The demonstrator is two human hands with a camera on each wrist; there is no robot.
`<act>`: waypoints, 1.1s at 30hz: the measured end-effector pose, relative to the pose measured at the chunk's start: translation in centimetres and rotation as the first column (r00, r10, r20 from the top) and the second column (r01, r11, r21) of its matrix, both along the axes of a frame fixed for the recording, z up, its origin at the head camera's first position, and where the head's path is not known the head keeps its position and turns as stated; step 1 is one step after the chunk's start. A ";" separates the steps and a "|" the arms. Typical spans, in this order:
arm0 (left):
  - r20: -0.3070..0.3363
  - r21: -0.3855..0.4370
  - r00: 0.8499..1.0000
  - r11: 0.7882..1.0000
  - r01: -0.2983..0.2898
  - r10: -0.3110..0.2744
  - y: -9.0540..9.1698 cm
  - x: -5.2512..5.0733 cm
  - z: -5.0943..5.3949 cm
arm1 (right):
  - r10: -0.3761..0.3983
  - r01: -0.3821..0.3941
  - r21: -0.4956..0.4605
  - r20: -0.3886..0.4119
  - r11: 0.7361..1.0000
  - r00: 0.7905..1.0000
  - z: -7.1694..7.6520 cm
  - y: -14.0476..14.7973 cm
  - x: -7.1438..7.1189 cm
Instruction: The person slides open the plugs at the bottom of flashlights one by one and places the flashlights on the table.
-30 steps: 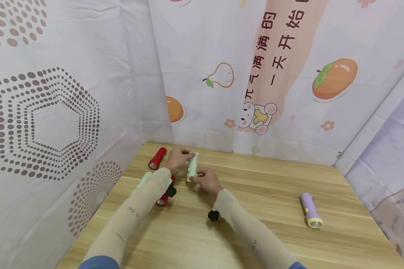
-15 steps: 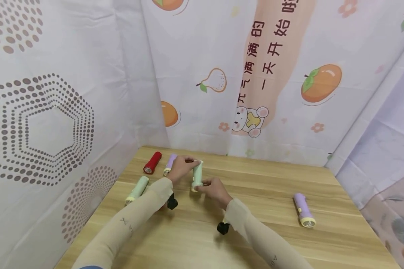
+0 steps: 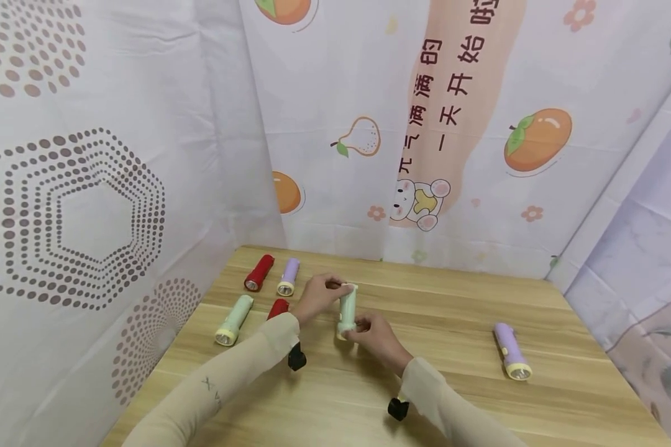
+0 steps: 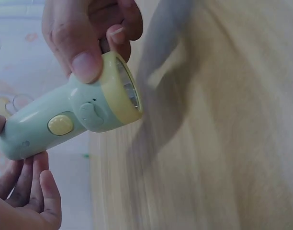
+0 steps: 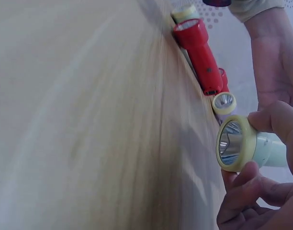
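Observation:
Between both hands a mint-green flashlight with a yellow head ring is held just above the wooden table, its lens end toward the person. My left hand pinches the tail end. At the head, my right hand pinches the yellow ring between thumb and fingers. In the left wrist view the flashlight shows an oval yellow switch on its side. The right wrist view looks into the reflector of the flashlight, and the bulb looks unlit. Beside my left forearm lies a red flashlight, partly hidden by the sleeve.
On the table's left side lie another mint-green flashlight, a red flashlight and a purple flashlight. A second purple flashlight lies far right. Patterned curtains hang behind and along the table.
Both hands have moved right and nearer the person with the mint-green flashlight still held between them. The flashlights at left have come out from behind the left arm. The head view has shifted slightly.

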State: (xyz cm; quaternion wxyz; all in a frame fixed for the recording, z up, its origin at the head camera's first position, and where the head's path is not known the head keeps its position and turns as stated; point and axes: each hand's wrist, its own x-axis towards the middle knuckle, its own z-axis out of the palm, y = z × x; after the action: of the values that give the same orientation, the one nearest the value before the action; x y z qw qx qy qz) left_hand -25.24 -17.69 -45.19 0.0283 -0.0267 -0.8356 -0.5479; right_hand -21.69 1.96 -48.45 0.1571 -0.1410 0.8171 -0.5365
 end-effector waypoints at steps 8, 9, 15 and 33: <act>0.006 0.033 0.999 0.998 0.054 -0.054 1.8 1.5 -0.2 | 0.022 -0.023 0.024 0.033 0.999 0.999 0.5 2.1 1.8; 0.001 0.035 0.998 0.998 0.059 -0.059 2.0 1.6 -0.3 | 0.023 -0.024 0.024 0.037 0.999 0.999 0.4 2.3 1.9; 0.003 0.037 0.996 0.995 0.089 -0.089 3.1 2.6 -0.7 | 0.035 -0.036 0.040 0.028 0.999 0.999 0.4 3.8 2.9; 0.028 0.116 0.983 0.977 0.178 -0.182 5.1 5.4 -1.4 | 0.065 -0.067 0.069 0.030 0.995 0.997 -0.3 6.6 5.3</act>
State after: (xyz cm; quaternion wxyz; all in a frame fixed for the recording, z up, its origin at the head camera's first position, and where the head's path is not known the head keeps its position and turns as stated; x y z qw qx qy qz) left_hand -19.83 -12.58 -46.62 -0.0362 -0.0899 -0.7978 -0.5951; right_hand -16.38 8.52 -48.71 0.1909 -0.1550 0.8279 -0.5041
